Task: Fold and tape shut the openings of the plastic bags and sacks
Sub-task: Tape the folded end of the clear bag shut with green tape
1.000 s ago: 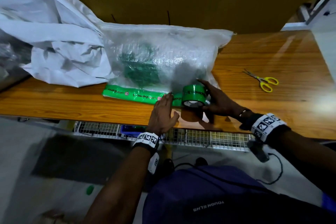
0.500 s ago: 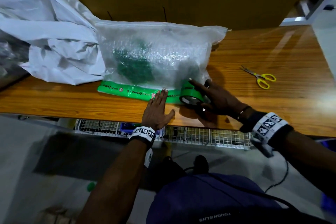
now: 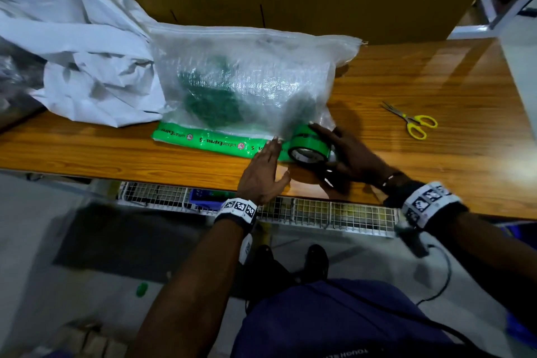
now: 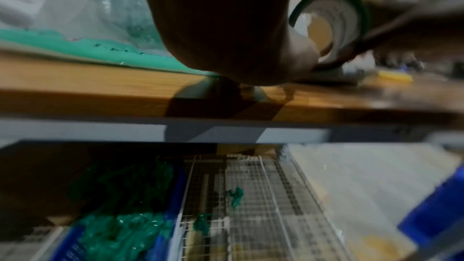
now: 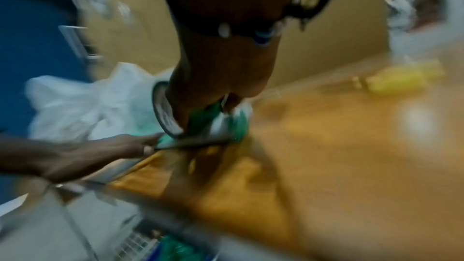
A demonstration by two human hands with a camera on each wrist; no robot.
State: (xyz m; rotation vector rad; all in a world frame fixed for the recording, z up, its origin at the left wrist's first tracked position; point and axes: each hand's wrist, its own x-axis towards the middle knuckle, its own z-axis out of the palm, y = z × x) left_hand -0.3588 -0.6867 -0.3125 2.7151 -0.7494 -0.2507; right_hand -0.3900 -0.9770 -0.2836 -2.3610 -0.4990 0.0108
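Observation:
A clear woven plastic bag (image 3: 247, 87) with dark green contents lies on the wooden table (image 3: 436, 154). A strip of green printed tape (image 3: 209, 141) runs along its folded near edge. My left hand (image 3: 266, 171) lies flat, fingers straight, pressing the tape's right end. My right hand (image 3: 345, 154) grips the green tape roll (image 3: 308, 145) at the bag's right corner. The roll (image 4: 334, 27) is seen edge-on in the left wrist view, and as a blurred roll (image 5: 165, 114) under my palm in the right wrist view.
A crumpled white sack (image 3: 75, 46) lies at the table's left, behind the bag. Yellow-handled scissors (image 3: 412, 122) rest on the table to the right. A wire mesh shelf (image 3: 319, 215) with a blue bin (image 4: 140, 231) of green material sits below the table's front edge.
My right hand has tipped the tape roll and drawn it slightly right along the bag's edge. My left hand has flattened onto the tape.

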